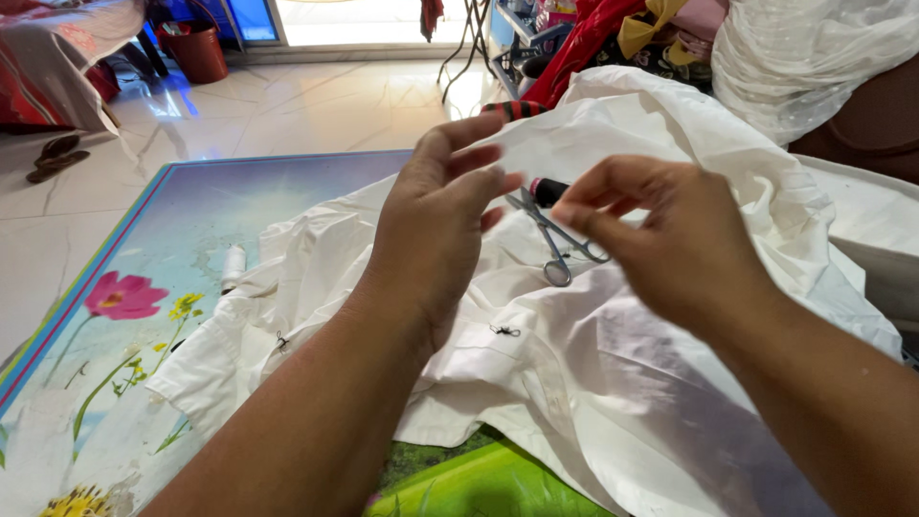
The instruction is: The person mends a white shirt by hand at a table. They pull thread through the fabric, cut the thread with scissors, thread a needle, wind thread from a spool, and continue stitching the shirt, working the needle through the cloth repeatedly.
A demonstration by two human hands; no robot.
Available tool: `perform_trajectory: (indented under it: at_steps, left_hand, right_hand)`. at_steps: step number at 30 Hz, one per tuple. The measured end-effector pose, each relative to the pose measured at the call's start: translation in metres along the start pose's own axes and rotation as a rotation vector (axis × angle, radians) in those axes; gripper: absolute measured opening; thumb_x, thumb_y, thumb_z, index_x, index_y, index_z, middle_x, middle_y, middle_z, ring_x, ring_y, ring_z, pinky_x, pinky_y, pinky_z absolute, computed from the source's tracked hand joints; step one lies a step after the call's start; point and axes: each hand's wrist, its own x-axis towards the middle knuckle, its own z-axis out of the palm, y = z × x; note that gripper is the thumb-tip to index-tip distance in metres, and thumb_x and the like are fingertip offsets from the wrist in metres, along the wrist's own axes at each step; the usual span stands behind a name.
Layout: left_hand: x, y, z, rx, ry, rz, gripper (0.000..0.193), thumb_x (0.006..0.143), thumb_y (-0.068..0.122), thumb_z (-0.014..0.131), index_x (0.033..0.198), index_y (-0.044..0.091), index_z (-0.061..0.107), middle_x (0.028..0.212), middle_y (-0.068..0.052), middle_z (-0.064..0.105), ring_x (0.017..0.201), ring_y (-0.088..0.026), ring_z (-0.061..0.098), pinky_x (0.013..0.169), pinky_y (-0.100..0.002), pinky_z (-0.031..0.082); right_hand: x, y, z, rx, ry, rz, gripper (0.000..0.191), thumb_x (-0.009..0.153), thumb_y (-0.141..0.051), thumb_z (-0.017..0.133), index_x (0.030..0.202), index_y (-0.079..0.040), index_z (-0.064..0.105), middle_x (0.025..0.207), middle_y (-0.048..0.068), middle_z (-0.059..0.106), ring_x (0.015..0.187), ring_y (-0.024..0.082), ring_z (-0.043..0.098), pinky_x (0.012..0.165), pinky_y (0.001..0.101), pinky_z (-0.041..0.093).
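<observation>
White shirt [593,383] is lying crumpled on the flowered mat [191,239], under both hands. Left hand [436,225] and right hand [670,239] are pinching something too fine to make out, fingertips facing. Scissors [553,239] are lying on the shirt between them, pointing away, nearer the right hand.

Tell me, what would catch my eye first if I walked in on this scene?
Two bare hands raised in the middle, the left hand and right hand, fingertips pinched close together above a crumpled white garment. Between the hands, a pair of scissors and a dark thread spool lie on the cloth. Under it all spreads a bright flower-printed mat, a white spool at the garment's left edge.
</observation>
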Motion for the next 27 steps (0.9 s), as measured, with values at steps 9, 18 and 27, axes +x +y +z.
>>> perform_trajectory:
  at_steps: [9, 18, 27]
  left_hand:
    - [-0.032, -0.016, -0.015, 0.978, -0.694, 0.197, 0.014, 0.083, 0.026, 0.076, 0.092, 0.017, 0.082, 0.090, -0.006, 0.081, 0.089, -0.020, 0.075, 0.089, -0.034, 0.056]
    - [0.002, 0.015, -0.042, 0.919, 0.023, 0.536, 0.014, 0.090, 0.028, 0.079, 0.095, 0.015, 0.080, 0.077, -0.007, 0.074, 0.069, -0.017, 0.069, 0.069, -0.035, 0.054]
    - [0.006, 0.017, -0.047, 0.897, 0.166, 0.473, 0.020, 0.087, 0.032, 0.081, 0.095, 0.014, 0.081, 0.067, -0.006, 0.069, 0.062, -0.018, 0.064, 0.062, -0.035, 0.052]
  right_hand:
    - [0.028, 0.058, -0.037, 0.691, 0.055, 0.130, 0.010, 0.101, -0.018, 0.068, 0.097, -0.011, 0.063, 0.104, 0.006, 0.070, 0.102, 0.018, 0.068, 0.094, 0.0355, 0.053]
    - [0.003, 0.023, -0.024, 0.717, -0.213, 0.064, 0.012, 0.100, -0.016, 0.061, 0.096, -0.005, 0.062, 0.112, 0.012, 0.075, 0.105, 0.021, 0.070, 0.098, 0.0390, 0.054]
    - [-0.028, -0.016, 0.003, -0.144, -0.023, -0.293, 0.012, 0.087, -0.021, 0.083, 0.089, -0.011, 0.076, 0.094, 0.001, 0.079, 0.086, 0.010, 0.072, 0.075, 0.0281, 0.057]
